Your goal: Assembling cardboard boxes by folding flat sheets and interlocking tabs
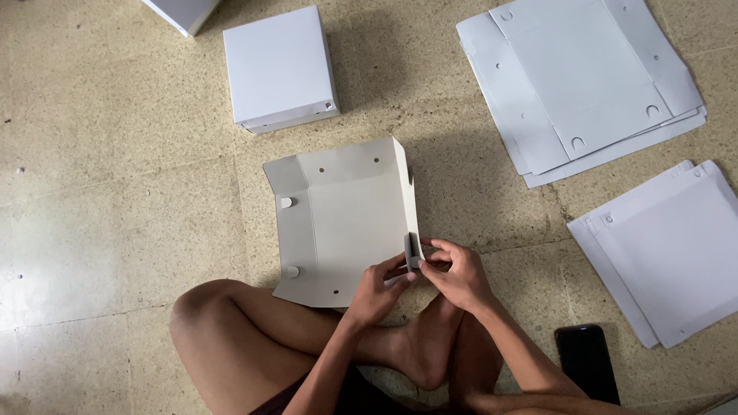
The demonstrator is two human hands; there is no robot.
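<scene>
bare knees and crossed legs [254, 338] fill the bottom of the view, the person sitting right on the floor [100, 200], and just beyond the shins both hands meet at one spot. left hand [378, 288] is closed in a pinch on the small grey corner tab [413, 251] of the half-folded box blank [342, 219], and the right hand [459, 275] is closed on that same tab from the other side, fingers curled tight, so the tab stands upright between them. it looks held that way to keep the right wall of the blank raised; that wall stands up while the left flap lies flatter, its two round tabs showing. the blank sits on the floor just ahead of the feet, within easy reach.

further out, a finished white box [280, 68] rests closed beyond the blank, and the corner of another peeks in at the top edge. off to the right, two stacks of flat blanks [584, 81] lie fanned, the nearer stack [669, 246] by a dark phone [588, 361] lying beside the right forearm. the surface is speckled beige stone tile, worn, with thin seams.
</scene>
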